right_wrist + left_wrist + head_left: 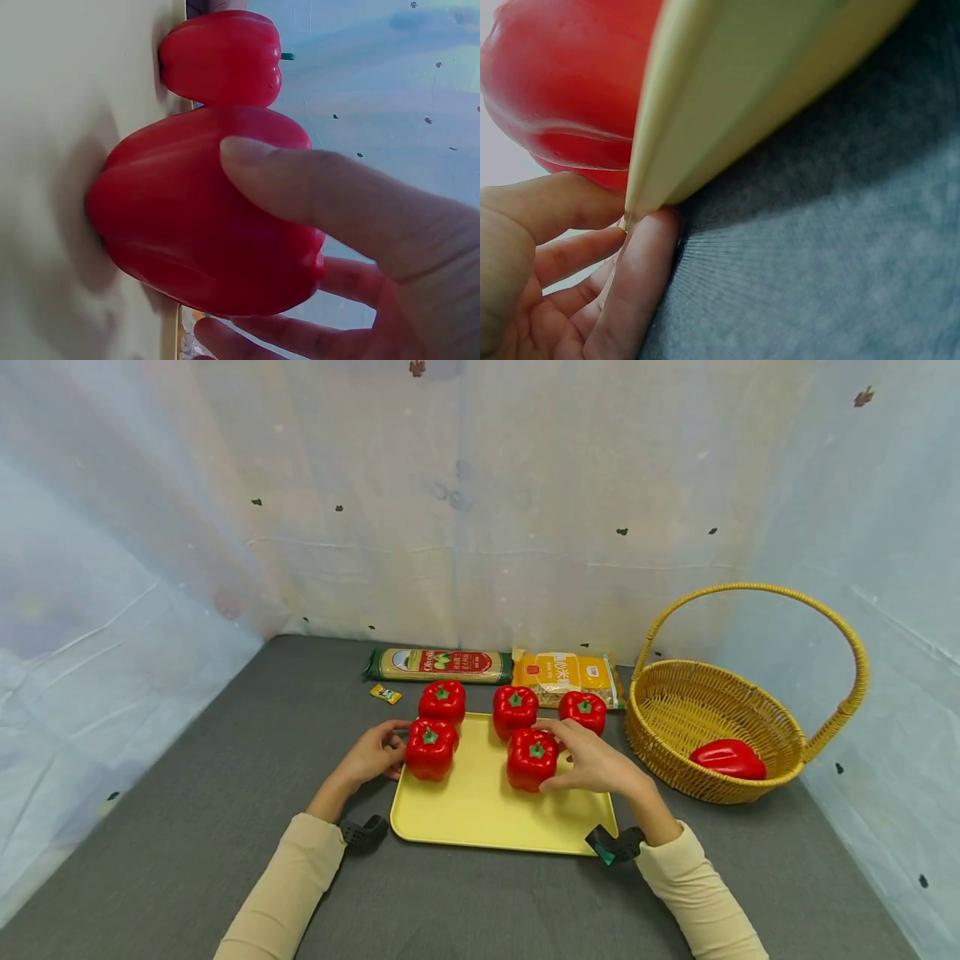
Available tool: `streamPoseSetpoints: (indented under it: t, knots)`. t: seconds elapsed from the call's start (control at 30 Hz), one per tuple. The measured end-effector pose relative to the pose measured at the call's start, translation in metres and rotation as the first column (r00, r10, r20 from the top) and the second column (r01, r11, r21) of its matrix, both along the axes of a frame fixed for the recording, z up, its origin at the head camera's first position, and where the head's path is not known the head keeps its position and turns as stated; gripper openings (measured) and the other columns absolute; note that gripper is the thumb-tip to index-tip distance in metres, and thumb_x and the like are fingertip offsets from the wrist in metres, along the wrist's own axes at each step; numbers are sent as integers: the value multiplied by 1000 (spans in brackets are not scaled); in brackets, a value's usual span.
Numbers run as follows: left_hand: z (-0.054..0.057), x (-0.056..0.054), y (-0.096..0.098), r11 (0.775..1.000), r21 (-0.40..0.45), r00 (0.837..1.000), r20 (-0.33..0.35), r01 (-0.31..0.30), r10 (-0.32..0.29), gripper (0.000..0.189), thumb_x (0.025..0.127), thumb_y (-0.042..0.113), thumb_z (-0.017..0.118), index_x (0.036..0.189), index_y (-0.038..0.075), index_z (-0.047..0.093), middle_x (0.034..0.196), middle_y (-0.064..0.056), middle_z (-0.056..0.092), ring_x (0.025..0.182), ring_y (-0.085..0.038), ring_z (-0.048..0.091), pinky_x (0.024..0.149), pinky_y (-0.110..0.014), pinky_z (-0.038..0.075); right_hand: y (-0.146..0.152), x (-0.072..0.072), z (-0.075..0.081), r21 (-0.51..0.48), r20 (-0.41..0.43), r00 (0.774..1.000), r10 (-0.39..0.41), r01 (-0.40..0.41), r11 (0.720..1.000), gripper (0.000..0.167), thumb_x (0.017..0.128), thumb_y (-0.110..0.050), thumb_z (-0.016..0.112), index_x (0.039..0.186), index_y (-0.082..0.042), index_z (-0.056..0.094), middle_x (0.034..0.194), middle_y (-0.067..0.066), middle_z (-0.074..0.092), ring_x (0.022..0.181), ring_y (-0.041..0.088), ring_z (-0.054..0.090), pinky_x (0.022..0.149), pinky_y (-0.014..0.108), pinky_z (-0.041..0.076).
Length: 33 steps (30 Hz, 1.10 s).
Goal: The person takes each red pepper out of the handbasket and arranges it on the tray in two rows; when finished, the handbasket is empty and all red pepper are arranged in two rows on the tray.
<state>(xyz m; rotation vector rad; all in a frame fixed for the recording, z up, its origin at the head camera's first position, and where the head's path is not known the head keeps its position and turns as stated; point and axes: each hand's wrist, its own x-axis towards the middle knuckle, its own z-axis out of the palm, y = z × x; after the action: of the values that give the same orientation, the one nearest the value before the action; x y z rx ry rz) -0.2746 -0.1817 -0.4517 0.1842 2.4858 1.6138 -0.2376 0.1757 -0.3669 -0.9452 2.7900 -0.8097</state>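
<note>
My left hand pinches the left rim of a yellow tray; the left wrist view shows the thumb and fingers on either side of the tray's edge. Right beside those fingers stands a red bell pepper. My right hand holds another bell pepper from its right side. In the right wrist view the thumb lies across this pepper, with the other fingers partly hidden behind it. Several bell peppers stand on the tray, including ones at the back left, back middle and back right.
A woven basket with a tall handle stands right of the tray, a red pepper lying inside. Behind the tray lie a long noodle pack and an orange bag. A small yellow packet lies at the back left.
</note>
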Motion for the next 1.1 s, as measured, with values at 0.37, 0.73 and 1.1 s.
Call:
streamPoseSetpoints:
  t: [0.37,0.73,1.1]
  knots:
    - [3,2,0,1000,19,1000,-3,23,-23,47,89,1,54,134,-1,42,85,-14,53,59,-18,57,54,-33,55,-10,0,-9,-73,15,1000,-24,25,997,79,69,-29,83,135,-8,44,117,11,46,97,21,54,80,39,53]
    - [2,1,-2,1000,16,1000,6,23,-23,47,89,1,54,134,0,42,86,-14,52,61,-18,58,55,-33,55,-22,-3,-18,-181,9,1000,-10,12,983,78,71,-27,82,134,-7,39,125,10,47,98,23,57,81,43,52]
    - [2,0,-1,1000,8,1000,11,18,-18,47,90,3,56,135,0,41,87,-14,52,62,-18,58,55,-33,55,-20,-5,-20,-176,-7,1000,-5,4,984,76,71,-25,82,133,-9,41,122,9,49,98,21,56,80,43,52]
